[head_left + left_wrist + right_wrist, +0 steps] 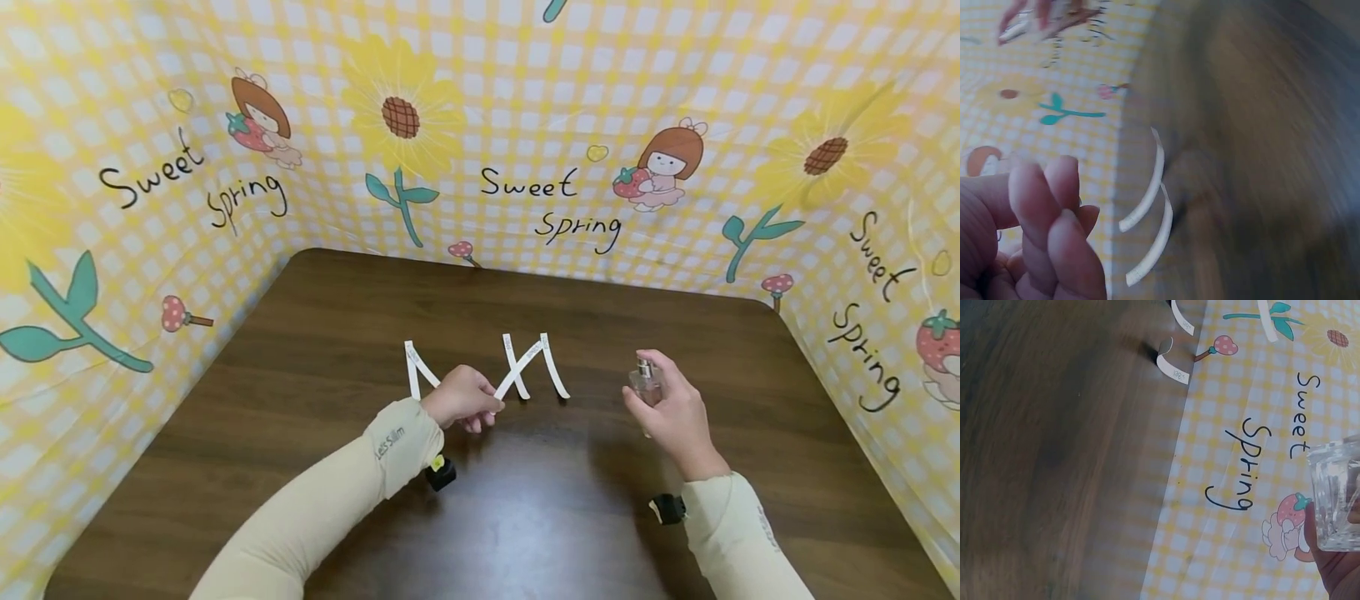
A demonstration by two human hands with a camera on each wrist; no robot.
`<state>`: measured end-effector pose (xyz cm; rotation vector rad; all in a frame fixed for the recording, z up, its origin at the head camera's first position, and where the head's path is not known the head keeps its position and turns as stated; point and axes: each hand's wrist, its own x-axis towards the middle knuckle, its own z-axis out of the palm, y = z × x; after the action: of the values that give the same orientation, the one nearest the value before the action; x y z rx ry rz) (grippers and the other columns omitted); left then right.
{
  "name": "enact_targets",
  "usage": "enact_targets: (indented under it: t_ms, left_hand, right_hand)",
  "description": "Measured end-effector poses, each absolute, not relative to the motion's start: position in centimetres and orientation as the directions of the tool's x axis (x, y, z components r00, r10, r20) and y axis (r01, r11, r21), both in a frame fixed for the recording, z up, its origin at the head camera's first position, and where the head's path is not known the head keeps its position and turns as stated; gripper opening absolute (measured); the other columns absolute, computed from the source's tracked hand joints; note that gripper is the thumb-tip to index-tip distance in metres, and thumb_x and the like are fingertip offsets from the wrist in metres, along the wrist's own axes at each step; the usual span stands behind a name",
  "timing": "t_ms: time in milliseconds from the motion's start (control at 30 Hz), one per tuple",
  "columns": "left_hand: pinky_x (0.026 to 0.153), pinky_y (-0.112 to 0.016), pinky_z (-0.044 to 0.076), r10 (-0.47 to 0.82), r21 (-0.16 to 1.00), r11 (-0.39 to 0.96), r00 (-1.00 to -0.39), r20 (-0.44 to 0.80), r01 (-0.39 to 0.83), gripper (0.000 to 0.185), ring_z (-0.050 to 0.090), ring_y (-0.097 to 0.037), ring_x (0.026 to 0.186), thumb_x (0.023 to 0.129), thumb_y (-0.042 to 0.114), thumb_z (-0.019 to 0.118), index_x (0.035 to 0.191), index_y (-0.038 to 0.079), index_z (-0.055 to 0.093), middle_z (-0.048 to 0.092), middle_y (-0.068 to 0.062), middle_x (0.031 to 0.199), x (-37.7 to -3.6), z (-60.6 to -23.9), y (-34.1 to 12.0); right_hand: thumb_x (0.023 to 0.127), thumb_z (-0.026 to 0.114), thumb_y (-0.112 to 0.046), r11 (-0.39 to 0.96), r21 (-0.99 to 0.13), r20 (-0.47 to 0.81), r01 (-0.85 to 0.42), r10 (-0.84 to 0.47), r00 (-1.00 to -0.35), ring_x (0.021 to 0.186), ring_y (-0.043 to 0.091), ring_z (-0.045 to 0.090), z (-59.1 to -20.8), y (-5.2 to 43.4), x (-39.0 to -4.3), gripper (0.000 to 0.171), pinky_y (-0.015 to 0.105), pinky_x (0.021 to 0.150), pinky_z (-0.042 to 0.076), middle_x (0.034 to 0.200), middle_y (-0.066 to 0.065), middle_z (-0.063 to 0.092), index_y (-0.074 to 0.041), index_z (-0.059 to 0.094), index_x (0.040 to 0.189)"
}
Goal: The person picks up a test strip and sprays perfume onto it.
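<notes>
My left hand [465, 398] pinches the lower end of a white paper strip [521, 372] between thumb and fingers; the strip slants up to the right. Behind it, two more curved white strips [556, 369] stand on the table. Left of the hand, another pair of strips [412, 371] meets at the top, partly hidden by the hand. My right hand [678, 412] holds a small clear glass spray bottle [647, 385], a finger at its nozzle. In the right wrist view the bottle [1334, 500] shows thick faceted glass. Small print marks the strip ends.
A dark wooden table [360, 300] lies under both hands. Yellow checked cloth [510, 100] with flowers and lettering surrounds its back and sides. Black wrist cameras [441, 473] hang below the sleeves.
</notes>
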<state>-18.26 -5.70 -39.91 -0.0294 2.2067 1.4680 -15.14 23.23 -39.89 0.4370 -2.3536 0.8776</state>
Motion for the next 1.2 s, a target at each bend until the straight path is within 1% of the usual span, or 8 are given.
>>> enact_targets:
  t_ms: [167,433,600,733,900,967,1067,1200]
  left_hand:
    - [0.035,-0.018,0.04,0.23,0.851,0.451,-0.886,-0.402,-0.269,0.004,0.045,-0.007,0.035,0.086,-0.003,0.066,0.083,-0.005,0.063,0.057,-0.007,0.053,-18.2,-39.6,-6.7]
    - [0.036,-0.019,0.04,0.289,0.854,0.45,-0.863,-0.414,-0.259,0.004,0.045,-0.007,0.036,0.086,-0.001,0.066,0.086,-0.004,0.064,0.058,-0.005,0.054,-18.1,-38.7,-7.2]
    - [0.037,-0.019,0.041,0.32,0.861,0.436,-0.849,-0.42,-0.262,0.006,0.046,-0.007,0.037,0.087,0.0,0.066,0.09,-0.004,0.064,0.059,-0.006,0.056,-17.8,-37.9,-7.1]
    - [0.038,-0.018,0.041,0.36,0.873,0.415,-0.835,-0.416,-0.256,0.006,0.046,-0.006,0.037,0.087,0.0,0.066,0.09,-0.005,0.064,0.059,-0.006,0.057,-17.5,-37.4,-7.0]
    - [0.039,-0.018,0.041,0.398,0.879,0.412,-0.821,-0.41,-0.24,0.005,0.046,-0.006,0.038,0.087,0.001,0.066,0.089,-0.004,0.065,0.059,-0.006,0.057,-17.2,-37.1,-7.0]
    - [0.039,-0.018,0.041,0.415,0.881,0.413,-0.813,-0.407,-0.231,0.006,0.046,-0.006,0.038,0.087,0.001,0.066,0.09,-0.004,0.065,0.059,-0.006,0.057,-17.2,-37.0,-7.0]
    - [0.039,-0.018,0.041,0.438,0.887,0.402,-0.803,-0.404,-0.227,0.007,0.046,-0.006,0.038,0.087,0.001,0.065,0.091,-0.005,0.066,0.059,-0.006,0.057,-17.2,-36.9,-7.1]
    - [0.039,-0.017,0.041,0.451,0.888,0.396,-0.793,-0.411,-0.235,0.009,0.046,-0.006,0.038,0.088,0.0,0.065,0.094,-0.006,0.065,0.059,-0.006,0.058,-17.3,-36.9,-7.3]
  right_hand:
    - [0.073,0.075,0.001,0.717,-0.497,0.617,-0.489,-0.105,-0.78,0.054,0.005,0.041,-39.9,22.5,-15.5,0.055,0.027,0.045,0.038,0.067,0.004,0.051,-0.005,0.052,0.122]
    - [0.073,0.075,-0.003,0.711,-0.52,0.576,-0.474,-0.118,-0.809,0.052,0.01,0.042,-39.8,20.7,-16.1,0.055,0.029,0.046,0.036,0.066,0.007,0.049,-0.006,0.051,0.123]
    - [0.075,0.075,-0.006,0.717,-0.518,0.542,-0.466,-0.146,-0.827,0.053,0.014,0.048,-39.7,19.7,-16.3,0.054,0.032,0.046,0.038,0.067,0.009,0.053,-0.006,0.052,0.123]
    - [0.074,0.075,-0.007,0.721,-0.498,0.559,-0.482,-0.159,-0.814,0.054,0.016,0.048,-39.7,19.0,-16.6,0.052,0.034,0.046,0.038,0.066,0.006,0.052,-0.006,0.053,0.122]
    - [0.073,0.072,-0.006,0.703,-0.47,0.622,-0.533,-0.164,-0.765,0.055,0.017,0.048,-39.8,18.3,-16.9,0.049,0.038,0.047,0.04,0.067,0.004,0.051,-0.006,0.054,0.118]
    - [0.073,0.071,-0.004,0.694,-0.473,0.634,-0.543,-0.161,-0.756,0.055,0.017,0.048,-39.8,18.1,-16.9,0.048,0.038,0.047,0.041,0.066,0.004,0.052,-0.007,0.054,0.117]
    - [0.073,0.071,-0.003,0.685,-0.48,0.631,-0.548,-0.164,-0.758,0.054,0.016,0.048,-39.8,18.0,-16.9,0.048,0.037,0.047,0.041,0.065,0.003,0.051,-0.007,0.053,0.117]
    - [0.074,0.071,-0.005,0.689,-0.486,0.603,-0.537,-0.181,-0.777,0.053,0.014,0.048,-39.7,17.9,-16.9,0.047,0.037,0.047,0.042,0.065,0.005,0.052,-0.006,0.053,0.117]
